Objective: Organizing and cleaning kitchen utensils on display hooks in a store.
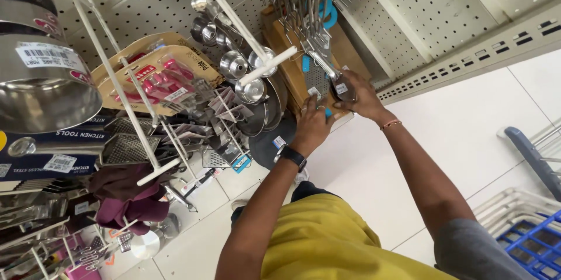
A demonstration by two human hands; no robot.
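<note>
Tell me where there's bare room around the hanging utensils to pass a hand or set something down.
Bare room: the white floor tiles right of the right hand, between the shelf base and the blue cart. Crowded: the hooks left of the left hand, packed with ladles, graters and carded tools, and the slotted turners above both hands.
</note>
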